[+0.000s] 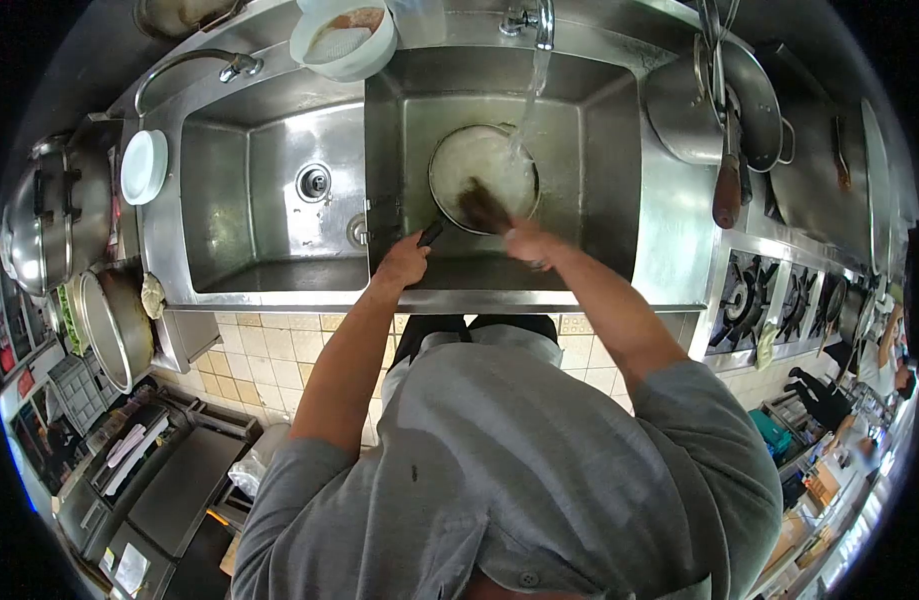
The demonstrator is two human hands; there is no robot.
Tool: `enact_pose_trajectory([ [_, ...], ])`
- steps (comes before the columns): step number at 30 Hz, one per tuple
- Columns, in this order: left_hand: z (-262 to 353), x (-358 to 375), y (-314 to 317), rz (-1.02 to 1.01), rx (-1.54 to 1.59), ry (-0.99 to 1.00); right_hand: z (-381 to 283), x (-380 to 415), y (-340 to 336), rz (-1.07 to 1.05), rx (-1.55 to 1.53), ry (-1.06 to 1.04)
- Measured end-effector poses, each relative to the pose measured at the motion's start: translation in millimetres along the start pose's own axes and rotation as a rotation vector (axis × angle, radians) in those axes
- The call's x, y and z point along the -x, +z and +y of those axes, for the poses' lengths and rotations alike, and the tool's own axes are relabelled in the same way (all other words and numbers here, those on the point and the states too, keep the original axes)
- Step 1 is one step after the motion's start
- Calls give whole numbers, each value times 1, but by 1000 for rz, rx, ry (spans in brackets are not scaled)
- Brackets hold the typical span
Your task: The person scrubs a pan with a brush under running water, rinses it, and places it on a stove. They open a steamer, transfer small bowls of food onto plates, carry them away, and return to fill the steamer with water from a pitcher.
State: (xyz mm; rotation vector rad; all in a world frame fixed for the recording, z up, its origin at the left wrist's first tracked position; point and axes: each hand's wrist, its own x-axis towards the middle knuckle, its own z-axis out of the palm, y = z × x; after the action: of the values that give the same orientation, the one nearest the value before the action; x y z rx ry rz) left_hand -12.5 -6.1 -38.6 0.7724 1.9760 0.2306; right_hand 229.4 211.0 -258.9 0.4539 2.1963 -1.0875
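In the right basin of the steel sink (604, 190) sits a round pan (433, 178), filled with cloudy, pale water. My left hand (403, 264) is closed around its black handle (430, 234) near the basin's front edge. My right hand (531, 244) grips a brown scrubbing brush (484, 207), blurred by motion, whose bristle end reaches over the pan's front part. A stream of water (536, 85) falls from the faucet (546, 28) into the back right of the pan.
The left basin (269, 215) has a drain. A white tub (344, 55) stands behind it, and a white lidlike dish (144, 167) lies on its left rim. Large pots (679, 110) and utensils are at the right, beside stove burners (744, 300). Other people (884, 365) are at far right.
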Motion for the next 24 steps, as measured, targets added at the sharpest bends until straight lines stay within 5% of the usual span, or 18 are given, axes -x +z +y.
enact_pose_trajectory([
  [1, 5, 3, -6, -13, -10, -9, 7, 4, 0, 4, 1, -1],
  [3, -5, -10, 2, 32, -31, -2, 9, 8, -10, 843, 434, 8],
  [6, -14, -6, 11, 63, -32, 13, -192, 85, -155, 90, -586, 461],
  [9, -14, -13, 9, 71, -38, 20, -219, 97, -144, -73, -475, 367],
  [12, -8, -8, 8, 44, -34, -29, -119, 94, -86, 25, -51, 278],
  [15, 3, -4, -4, 35, -11, -39, -28, 53, -75, 222, -95, 351],
  [18, -10, -11, 6, 23, -23, -16, -191, 92, -155, 117, -446, 272],
  [21, -1, -8, 2, 33, -48, -21, -177, 103, -116, 18, -145, 182],
  [23, 1, -2, 3, 39, -48, -62, -86, 95, -65, 159, 42, 198],
  [24, -2, -2, 5, 43, -67, -35, -92, 104, -87, 161, 44, 199],
])
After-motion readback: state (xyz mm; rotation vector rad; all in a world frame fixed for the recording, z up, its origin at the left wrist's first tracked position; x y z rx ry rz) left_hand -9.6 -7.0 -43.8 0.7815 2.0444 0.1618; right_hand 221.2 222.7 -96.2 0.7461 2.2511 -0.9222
